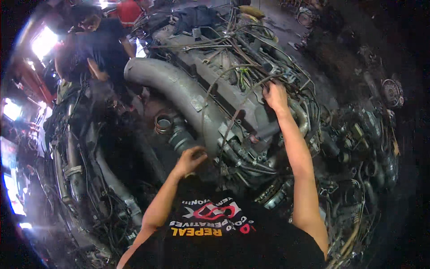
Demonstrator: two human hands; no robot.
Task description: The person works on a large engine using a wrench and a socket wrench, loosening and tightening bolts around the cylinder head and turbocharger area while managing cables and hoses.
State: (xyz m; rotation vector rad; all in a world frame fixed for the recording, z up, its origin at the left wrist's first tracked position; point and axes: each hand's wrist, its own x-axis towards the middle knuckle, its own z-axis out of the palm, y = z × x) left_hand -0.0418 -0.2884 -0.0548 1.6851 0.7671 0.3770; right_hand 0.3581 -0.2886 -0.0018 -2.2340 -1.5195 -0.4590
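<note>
A large engine point(257, 112) lies in front of me, its grey top cover strewn with tools and lines. My right hand point(275, 95) reaches over its right side, fingers bent down among thin hoses and metal lines point(291, 71); whatever they grip is hidden. My left hand point(191, 160) hovers near the engine's left side, fingers loosely curved and thumb apart, nothing visible in it. Just beyond that hand is a dark ribbed hose point(180, 138). A thick grey curved duct point(174, 87) runs along the engine's left side. Green-yellow wiring point(243, 77) sits near the right hand.
Wrenches point(204, 47) lie across the engine's far end. At the far left a person in dark clothes point(96, 49) bends over other parts. Long pipes point(71, 152) crowd the left side, and more engine parts point(354, 139) fill the right. A round metal part point(393, 92) lies farther right.
</note>
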